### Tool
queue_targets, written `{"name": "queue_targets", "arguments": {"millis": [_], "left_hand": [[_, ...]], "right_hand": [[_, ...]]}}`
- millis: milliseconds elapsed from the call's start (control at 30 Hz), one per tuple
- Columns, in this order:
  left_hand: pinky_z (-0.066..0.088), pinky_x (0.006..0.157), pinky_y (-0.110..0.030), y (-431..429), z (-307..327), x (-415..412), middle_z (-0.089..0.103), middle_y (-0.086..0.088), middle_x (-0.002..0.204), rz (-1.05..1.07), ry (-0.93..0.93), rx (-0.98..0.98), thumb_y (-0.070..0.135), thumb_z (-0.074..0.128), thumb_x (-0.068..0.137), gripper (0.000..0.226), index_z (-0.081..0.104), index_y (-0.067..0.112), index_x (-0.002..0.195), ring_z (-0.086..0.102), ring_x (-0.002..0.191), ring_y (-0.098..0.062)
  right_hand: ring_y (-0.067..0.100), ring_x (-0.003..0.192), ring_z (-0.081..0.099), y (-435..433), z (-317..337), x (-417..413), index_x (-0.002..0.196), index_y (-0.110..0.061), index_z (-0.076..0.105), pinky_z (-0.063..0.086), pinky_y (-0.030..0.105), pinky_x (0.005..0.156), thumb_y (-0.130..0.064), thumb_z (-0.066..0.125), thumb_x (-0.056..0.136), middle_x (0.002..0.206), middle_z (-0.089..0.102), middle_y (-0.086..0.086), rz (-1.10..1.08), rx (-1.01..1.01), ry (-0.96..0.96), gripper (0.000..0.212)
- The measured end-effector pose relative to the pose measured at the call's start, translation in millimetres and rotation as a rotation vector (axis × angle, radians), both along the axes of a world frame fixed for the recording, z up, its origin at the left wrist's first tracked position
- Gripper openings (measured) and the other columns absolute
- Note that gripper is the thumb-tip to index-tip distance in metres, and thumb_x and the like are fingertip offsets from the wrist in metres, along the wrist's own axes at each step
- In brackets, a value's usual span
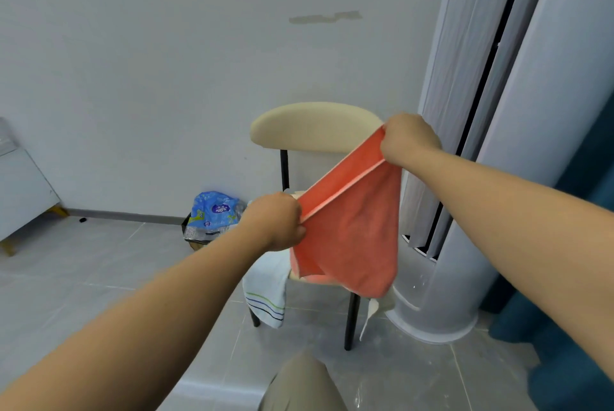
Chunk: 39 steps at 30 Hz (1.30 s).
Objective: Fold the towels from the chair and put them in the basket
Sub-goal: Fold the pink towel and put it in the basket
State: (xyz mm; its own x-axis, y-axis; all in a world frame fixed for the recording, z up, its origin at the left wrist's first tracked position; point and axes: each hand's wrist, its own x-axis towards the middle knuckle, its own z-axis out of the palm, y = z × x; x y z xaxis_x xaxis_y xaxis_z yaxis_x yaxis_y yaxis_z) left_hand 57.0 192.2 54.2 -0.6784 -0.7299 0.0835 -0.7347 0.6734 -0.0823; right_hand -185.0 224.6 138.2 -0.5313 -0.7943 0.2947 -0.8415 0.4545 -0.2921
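Holding an orange towel taut: left hand and right hand, each grip clenching 1 end.

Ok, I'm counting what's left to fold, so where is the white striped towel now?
In the head view, the white striped towel hangs off the left side of the chair, just below the left hand and beside the orange towel.

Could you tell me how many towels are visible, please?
3: orange towel held up; striped white towel hanging off the chair; cream towel hanging below the orange one. More may be hidden.
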Motion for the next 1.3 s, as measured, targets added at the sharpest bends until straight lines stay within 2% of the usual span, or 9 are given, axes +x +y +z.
{"name": "queue_targets", "arguments": {"millis": [200,367,533,667,767,933,1033,1167,1300], "left_hand": [[0.039,0.056,-0.031,0.3,13.0,6.8,0.042,-0.004,0.062,0.067,0.026,-0.043,0.044,0.049,0.089,0.045,0.038,0.015,0.056,0.044,0.056,-0.022],[0.036,0.056,-0.031,-2.8,11.2,5.9,0.042,-0.005,0.065,0.188,0.108,0.043,0.026,0.046,0.09,0.036,0.038,0.011,0.059,0.039,0.054,-0.018],[0.026,0.047,-0.029,-6.3,4.4,13.0,0.036,-0.005,0.054,0.09,0.169,0.041,0.023,0.055,0.08,0.037,0.034,0.01,0.053,0.038,0.053,-0.022],[0.037,0.056,-0.031,-9.6,3.5,19.1,0.051,-0.004,0.067,0.006,0.321,0.176,0.013,0.051,0.084,0.022,0.046,0.014,0.063,0.05,0.065,-0.023],[0.038,0.061,-0.028,-7.9,6.6,23.0,0.055,0.003,0.074,-0.002,0.439,0.252,0.013,0.046,0.095,0.027,0.046,0.025,0.07,0.052,0.072,-0.019],[0.04,0.067,-0.033,-13.5,24.4,22.2,0.061,-0.001,0.084,0.057,0.63,0.204,0.024,0.047,0.102,0.021,0.056,0.013,0.087,0.054,0.08,-0.02],[0.043,0.067,-0.028,-15.5,33.7,25.2,0.062,0.004,0.08,0.053,0.67,0.231,0.033,0.051,0.102,0.022,0.062,0.018,0.09,0.054,0.074,-0.013],[0.044,0.063,-0.029,-15.2,40.7,33.3,0.062,-0.001,0.071,-0.034,0.538,0.089,0.043,0.058,0.097,0.033,0.063,0.015,0.081,0.057,0.07,-0.018],[0.03,0.053,-0.023,-15.3,40.1,43.4,0.054,0.001,0.069,-0.117,0.243,-0.126,0.053,0.058,0.094,0.042,0.056,0.014,0.079,0.051,0.068,-0.021]], "right_hand": [[0.031,0.079,0.057,5.2,-10.9,-13.3,0.101,-0.009,0.07,0.045,0.033,0.066,-0.002,0.048,0.087,0.097,0.064,0.012,-0.062,0.091,0.127,0.027],[0.027,0.07,0.055,4.7,-5.3,-18.5,0.088,-0.01,0.066,0.046,0.032,0.064,0.0,0.051,0.085,0.077,0.052,0.006,-0.096,0.074,0.095,0.019],[0.023,0.059,0.047,7.9,0.9,-21.0,0.073,-0.012,0.055,0.038,0.025,0.054,-0.001,0.052,0.081,0.073,0.05,0.006,-0.1,0.074,0.082,0.014],[0.026,0.067,0.053,15.9,2.3,-26.9,0.07,-0.014,0.051,0.043,0.029,0.061,-0.004,0.053,0.081,0.077,0.053,0.006,-0.129,0.091,0.091,0.015],[0.03,0.077,0.058,20.0,-2.0,-33.3,0.072,-0.014,0.051,0.046,0.029,0.064,-0.005,0.053,0.081,0.085,0.058,0.008,-0.143,0.113,0.079,0.013],[0.033,0.082,0.06,24.1,-6.3,-43.2,0.082,-0.011,0.055,0.045,0.032,0.064,-0.007,0.052,0.086,0.086,0.055,0.008,-0.201,0.136,-0.001,0.006],[0.033,0.094,0.062,25.8,-7.3,-48.6,0.089,-0.011,0.057,0.044,0.035,0.068,-0.008,0.051,0.089,0.094,0.055,0.01,-0.23,0.179,-0.061,0.006],[0.035,0.091,0.061,27.9,-11.3,-54.9,0.076,-0.006,0.053,0.046,0.035,0.07,-0.003,0.055,0.086,0.095,0.057,0.015,-0.251,0.183,-0.131,0.01],[0.029,0.066,0.057,31.2,-18.4,-56.8,0.067,-0.002,0.052,0.039,0.028,0.05,0.005,0.055,0.077,0.072,0.053,0.016,-0.261,0.25,-0.164,0.012]]}}
